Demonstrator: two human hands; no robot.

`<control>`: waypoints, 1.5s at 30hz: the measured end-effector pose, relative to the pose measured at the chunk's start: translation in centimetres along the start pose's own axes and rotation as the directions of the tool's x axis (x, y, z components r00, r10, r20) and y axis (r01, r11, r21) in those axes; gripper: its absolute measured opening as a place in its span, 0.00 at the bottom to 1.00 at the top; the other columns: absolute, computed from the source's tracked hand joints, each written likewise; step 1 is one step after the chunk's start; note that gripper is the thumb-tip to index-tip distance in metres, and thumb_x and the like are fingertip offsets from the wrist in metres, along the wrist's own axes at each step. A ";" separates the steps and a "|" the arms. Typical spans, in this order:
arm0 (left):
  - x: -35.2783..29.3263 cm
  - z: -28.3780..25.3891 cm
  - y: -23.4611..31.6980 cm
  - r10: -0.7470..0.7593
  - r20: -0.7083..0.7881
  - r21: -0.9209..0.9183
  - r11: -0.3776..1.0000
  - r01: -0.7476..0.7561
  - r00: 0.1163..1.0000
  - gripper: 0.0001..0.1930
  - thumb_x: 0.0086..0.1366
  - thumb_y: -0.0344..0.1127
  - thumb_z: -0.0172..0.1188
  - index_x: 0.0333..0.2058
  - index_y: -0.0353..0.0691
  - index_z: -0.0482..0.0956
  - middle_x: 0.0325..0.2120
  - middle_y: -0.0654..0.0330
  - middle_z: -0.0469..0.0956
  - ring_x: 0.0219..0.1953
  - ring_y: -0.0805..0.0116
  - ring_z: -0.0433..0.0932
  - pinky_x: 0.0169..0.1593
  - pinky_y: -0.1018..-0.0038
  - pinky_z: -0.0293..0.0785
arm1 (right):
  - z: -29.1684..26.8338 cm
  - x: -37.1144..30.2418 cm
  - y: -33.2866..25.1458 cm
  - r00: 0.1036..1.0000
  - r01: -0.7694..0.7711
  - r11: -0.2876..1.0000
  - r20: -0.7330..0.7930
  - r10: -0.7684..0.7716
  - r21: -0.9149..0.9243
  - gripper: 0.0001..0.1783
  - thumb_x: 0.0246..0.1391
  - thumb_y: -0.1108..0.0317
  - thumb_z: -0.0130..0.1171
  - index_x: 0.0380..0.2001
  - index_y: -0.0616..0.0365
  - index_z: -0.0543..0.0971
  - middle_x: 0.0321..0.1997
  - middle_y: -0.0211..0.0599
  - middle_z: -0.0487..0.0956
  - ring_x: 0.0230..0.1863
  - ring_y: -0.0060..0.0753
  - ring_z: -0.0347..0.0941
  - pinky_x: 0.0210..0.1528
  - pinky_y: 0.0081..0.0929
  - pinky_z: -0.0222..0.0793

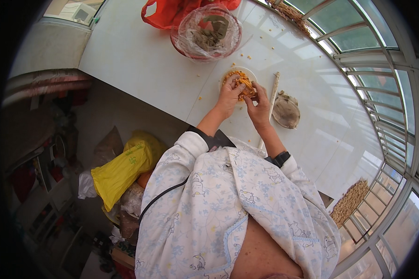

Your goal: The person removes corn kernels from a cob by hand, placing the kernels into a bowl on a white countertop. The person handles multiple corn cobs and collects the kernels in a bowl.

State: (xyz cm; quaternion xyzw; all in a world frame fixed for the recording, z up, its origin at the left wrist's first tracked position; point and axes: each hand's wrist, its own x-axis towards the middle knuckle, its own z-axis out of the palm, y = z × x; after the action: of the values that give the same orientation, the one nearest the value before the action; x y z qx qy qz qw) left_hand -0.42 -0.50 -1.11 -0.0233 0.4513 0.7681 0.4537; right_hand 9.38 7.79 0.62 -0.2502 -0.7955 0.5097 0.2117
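Observation:
A pale round bowl (pixel 250 74) of loose orange-yellow corn kernels (pixel 235 73) stands on the white counter. Just over its near side, my two hands close on an ear of corn (pixel 246 86). My left hand (pixel 228 96) grips it from the left, thumb lying across the kernels. From the right, the bent fingers of my right hand (pixel 259 103) pinch its lower end. Between them the hands cover part of the cob and the bowl's near rim.
Beyond the bowl stands a reddish basin (pixel 173 39) lined with clear plastic, beside a red bag (pixel 165 16). A thin pale stick (pixel 274 90) and a greyish flat round object (pixel 286 110) lie to the right. Kernels dot the counter (pixel 139 56); a yellow bag (pixel 123 174) sits below, left.

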 end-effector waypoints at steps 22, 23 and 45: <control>-0.4 -0.4 0.7 -0.007 0.021 0.013 1.000 0.006 1.000 0.08 0.67 0.28 0.53 0.45 0.38 0.70 0.41 0.60 0.74 0.44 0.74 0.74 0.49 0.77 0.73 | 0.3 -0.5 0.4 0.955 -0.292 0.941 0.099 0.278 0.173 0.23 0.58 0.70 0.57 0.57 0.63 0.71 0.28 0.26 0.74 0.25 0.14 0.67 0.28 0.15 0.65; -0.3 -0.5 0.5 -0.004 0.010 0.004 1.000 0.004 1.000 0.08 0.67 0.28 0.53 0.44 0.38 0.70 0.41 0.60 0.74 0.43 0.73 0.75 0.48 0.77 0.73 | 0.3 -0.6 0.5 0.957 -0.286 0.949 0.094 0.275 0.133 0.23 0.58 0.70 0.57 0.57 0.63 0.71 0.28 0.27 0.75 0.26 0.14 0.67 0.28 0.15 0.65; -0.6 -1.1 1.5 -0.103 -0.080 0.085 0.990 0.109 0.992 0.10 0.69 0.35 0.53 0.45 0.37 0.75 0.40 0.63 0.77 0.44 0.73 0.76 0.49 0.76 0.72 | 1.1 -0.7 0.2 0.995 -0.096 0.986 0.042 0.091 0.139 0.23 0.54 0.72 0.59 0.54 0.63 0.72 0.28 0.33 0.75 0.28 0.20 0.68 0.33 0.20 0.67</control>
State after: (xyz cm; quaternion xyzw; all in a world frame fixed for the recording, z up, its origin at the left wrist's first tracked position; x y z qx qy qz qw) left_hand -1.54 -2.01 -0.50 -0.0558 0.5001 0.7205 0.4772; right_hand 9.34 6.68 -0.04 -0.2625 -0.7486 0.5783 0.1903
